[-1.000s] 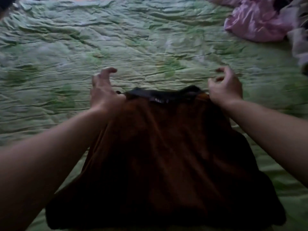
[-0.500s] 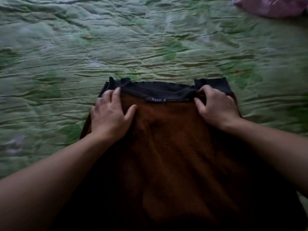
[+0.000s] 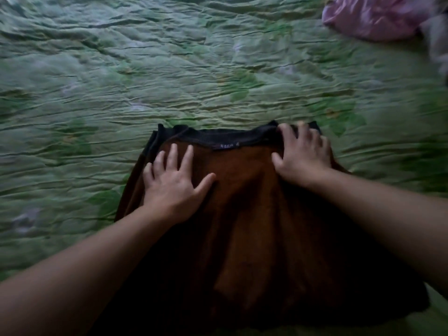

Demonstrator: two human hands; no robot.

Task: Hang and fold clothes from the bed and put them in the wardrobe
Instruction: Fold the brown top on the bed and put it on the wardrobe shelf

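Note:
A brown garment (image 3: 244, 214) with a dark band along its far edge and a small label lies flat on the bed in front of me. My left hand (image 3: 173, 183) presses flat on its left part, fingers spread and straight. My right hand (image 3: 304, 155) rests on the right end of the dark band, its fingers lying over the fabric; blur hides whether they pinch it. The garment's near edge lies in deep shadow.
A wrinkled green quilt with a leaf pattern (image 3: 169, 76) covers the bed. A crumpled pink garment (image 3: 373, 18) lies at the far right corner, with a pale grey piece of cloth (image 3: 438, 42) beside it at the right edge.
A second ago both hands held the garment's top corners off the bed. They have since laid it down; my left hand has spread flat, and my right hand has slid to the band's right end.

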